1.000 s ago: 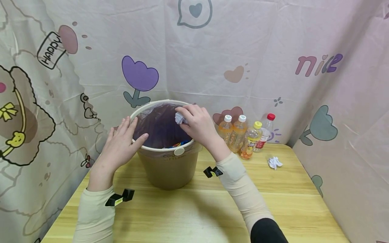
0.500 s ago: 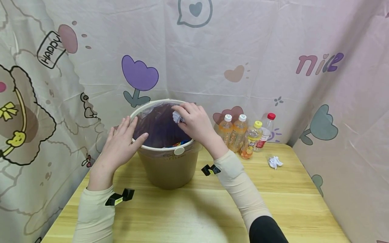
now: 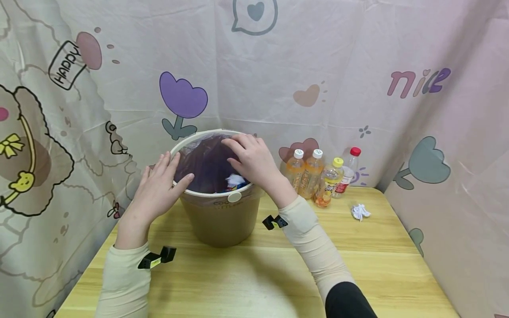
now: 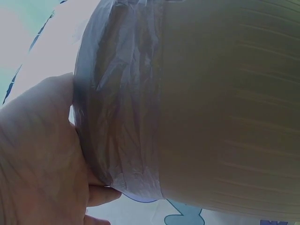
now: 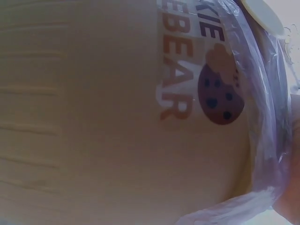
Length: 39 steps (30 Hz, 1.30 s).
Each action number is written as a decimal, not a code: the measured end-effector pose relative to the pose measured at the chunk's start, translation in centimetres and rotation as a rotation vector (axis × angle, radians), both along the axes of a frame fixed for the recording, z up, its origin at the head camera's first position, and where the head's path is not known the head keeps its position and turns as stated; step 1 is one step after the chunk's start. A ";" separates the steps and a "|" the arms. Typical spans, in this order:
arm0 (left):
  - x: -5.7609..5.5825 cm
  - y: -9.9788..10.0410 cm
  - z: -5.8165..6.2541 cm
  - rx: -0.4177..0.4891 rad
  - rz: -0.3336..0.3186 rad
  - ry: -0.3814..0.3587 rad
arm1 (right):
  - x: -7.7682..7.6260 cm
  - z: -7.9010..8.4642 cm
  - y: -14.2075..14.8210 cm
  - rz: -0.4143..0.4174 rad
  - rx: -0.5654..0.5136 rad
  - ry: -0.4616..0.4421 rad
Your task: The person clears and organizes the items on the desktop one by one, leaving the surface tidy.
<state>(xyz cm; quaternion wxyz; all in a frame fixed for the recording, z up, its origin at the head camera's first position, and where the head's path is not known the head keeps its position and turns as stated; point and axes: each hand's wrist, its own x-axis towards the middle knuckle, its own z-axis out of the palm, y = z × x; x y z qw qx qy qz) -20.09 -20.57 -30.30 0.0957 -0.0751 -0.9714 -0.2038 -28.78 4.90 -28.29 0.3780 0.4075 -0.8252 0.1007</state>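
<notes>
A brown trash can (image 3: 218, 225) with a pale rim and a thin plastic liner (image 4: 126, 93) stands on the table. My left hand (image 3: 156, 190) rests on the rim at its left side, fingers straight and thumb over the edge. Above the opening's right side is my right hand (image 3: 256, 161), its fingers loosely bent and apart with nothing between them. Below it, a crumpled white paper ball (image 3: 235, 180) shows inside the can, above some blue and coloured wrappers (image 3: 228, 190). Most of the can's inside is dark.
Two orange drink bottles with white caps (image 3: 312, 172), a yellow-capped bottle (image 3: 329, 183) and a red-capped bottle (image 3: 347, 172) stand right of the can. Another crumpled paper ball (image 3: 360, 212) lies farther right on the wooden table (image 3: 222, 282). Printed cloth (image 3: 338, 53) hangs behind.
My right hand has shifted slightly left and let go of the paper ball, which is now lower, inside the can. My left hand has stayed on the rim.
</notes>
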 end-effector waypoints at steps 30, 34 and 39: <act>-0.2 -0.1 -0.3 0.013 -0.005 0.002 | -0.2 -2.2 6.5 -0.115 -0.108 0.018; -0.2 0.0 -0.3 0.016 -0.005 0.002 | -0.3 -2.7 7.7 -0.122 -0.137 -0.006; -0.2 0.0 -0.4 0.015 -0.006 0.005 | -0.2 -3.6 9.2 -0.146 -0.139 -0.037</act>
